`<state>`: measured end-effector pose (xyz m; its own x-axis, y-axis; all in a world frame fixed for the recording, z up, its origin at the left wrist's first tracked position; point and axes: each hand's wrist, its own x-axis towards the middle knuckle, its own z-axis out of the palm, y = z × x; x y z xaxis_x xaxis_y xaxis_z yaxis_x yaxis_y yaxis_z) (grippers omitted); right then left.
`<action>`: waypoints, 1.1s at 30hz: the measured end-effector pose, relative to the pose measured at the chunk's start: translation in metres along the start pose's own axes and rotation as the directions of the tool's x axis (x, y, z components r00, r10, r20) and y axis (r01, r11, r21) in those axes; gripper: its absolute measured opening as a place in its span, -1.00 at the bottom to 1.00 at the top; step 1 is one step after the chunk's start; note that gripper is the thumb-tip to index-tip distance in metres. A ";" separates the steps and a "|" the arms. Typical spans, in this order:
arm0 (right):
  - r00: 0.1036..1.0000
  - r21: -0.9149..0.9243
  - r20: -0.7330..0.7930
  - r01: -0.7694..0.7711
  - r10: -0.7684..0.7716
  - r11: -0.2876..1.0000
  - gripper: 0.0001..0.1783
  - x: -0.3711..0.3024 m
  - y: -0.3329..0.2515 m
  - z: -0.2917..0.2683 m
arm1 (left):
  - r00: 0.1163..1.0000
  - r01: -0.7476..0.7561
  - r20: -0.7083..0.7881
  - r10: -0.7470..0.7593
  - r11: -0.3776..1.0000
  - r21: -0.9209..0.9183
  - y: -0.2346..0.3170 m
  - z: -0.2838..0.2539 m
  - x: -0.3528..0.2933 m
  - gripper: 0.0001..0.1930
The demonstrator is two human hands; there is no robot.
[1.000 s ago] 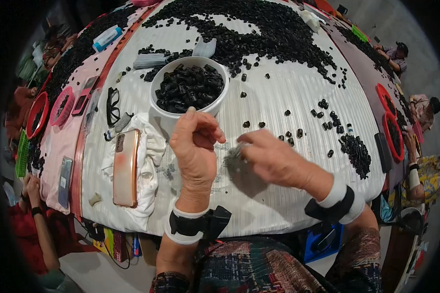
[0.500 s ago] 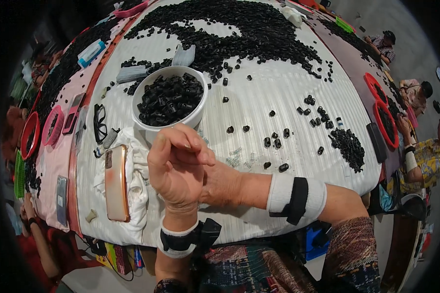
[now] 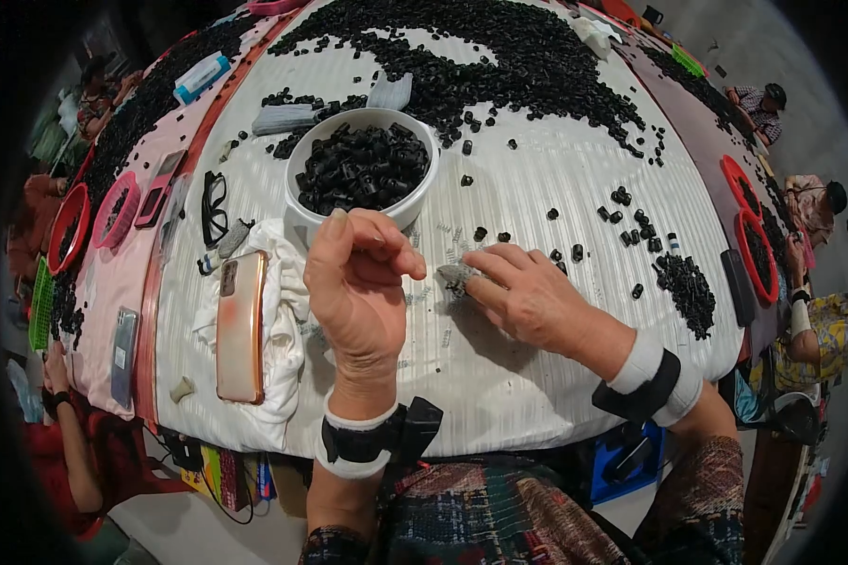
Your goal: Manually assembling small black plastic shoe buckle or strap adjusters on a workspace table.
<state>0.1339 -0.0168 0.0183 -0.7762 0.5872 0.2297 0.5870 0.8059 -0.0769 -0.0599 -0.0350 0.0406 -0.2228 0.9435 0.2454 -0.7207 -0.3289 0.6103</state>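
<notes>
My left hand [image 3: 360, 292] is raised over the table's near half, palm turned inward and fingers curled toward the thumb. Whatever lies inside them, if anything, is hidden. Just behind it stands a white bowl [image 3: 301, 221] heaped with small black plastic parts [image 3: 363, 168]. My right hand [image 3: 537, 297] reaches down to the cloth, fingers bent and drawn together. At its fingertips shows a grey knobbly patch [image 3: 456, 276], a fabric finger cover or a clump of springs; I cannot tell which. Small thin springs [image 3: 415, 298] are scattered on the cloth around it.
A large spread of black parts [image 3: 537, 56] covers the far side. Loose black parts and a pile of small black pieces [image 3: 685, 294] lie right. Glasses [image 3: 214, 207], a phone [image 3: 241, 325] and a white cloth [image 3: 287, 311] lie left. People sit with red baskets [image 3: 757, 256] at both sides.
My right hand has come out from behind the left wrist and moved right, down to the springs. The left hand stays raised and curled. The whole view has shifted slightly.
</notes>
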 end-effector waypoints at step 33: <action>1.000 0.220 0.003 0.026 -0.028 0.975 -0.66 -0.041 -0.020 -0.014 | 0.980 0.198 -0.014 -0.197 0.975 0.105 -0.021 -0.003 0.001 -0.70</action>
<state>0.1575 -0.0578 0.0242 -0.7927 0.5649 0.2293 0.5011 0.8179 -0.2827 -0.0470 -0.0273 0.0252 -0.0857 0.9903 0.1093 -0.6777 -0.1383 0.7222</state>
